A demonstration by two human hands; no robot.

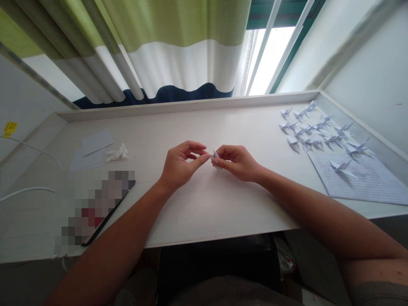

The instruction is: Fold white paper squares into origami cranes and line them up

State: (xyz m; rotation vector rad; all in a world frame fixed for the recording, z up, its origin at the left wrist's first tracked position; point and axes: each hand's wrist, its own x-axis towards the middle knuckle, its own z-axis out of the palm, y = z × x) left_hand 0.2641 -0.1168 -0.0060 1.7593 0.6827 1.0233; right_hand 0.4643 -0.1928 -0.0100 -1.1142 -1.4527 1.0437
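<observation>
the right hand (238, 163) has its thumb and fingers closed on a small folded paper piece (215, 153), white and with sharp points, above the middle of the table (188, 212). the thumb of the left hand (179, 165) comes to the tip of this paper; if its fingers are also pinching, i cannot tell. the table is white, with faint grain and a raised rim at the far edge.

toward the far right corner stand many folded paper birds (337, 138), with thin wings that overlap, so they are hard to count. one bird rests on a lined sheet (369, 182) near the right edge; its writing is not readable. toward the left edge are smooth plain sheets (97, 143) beside a crumpled white tissue (118, 153). nearer, a flat dark-edged object (103, 199) is blurred by pixels.
</observation>
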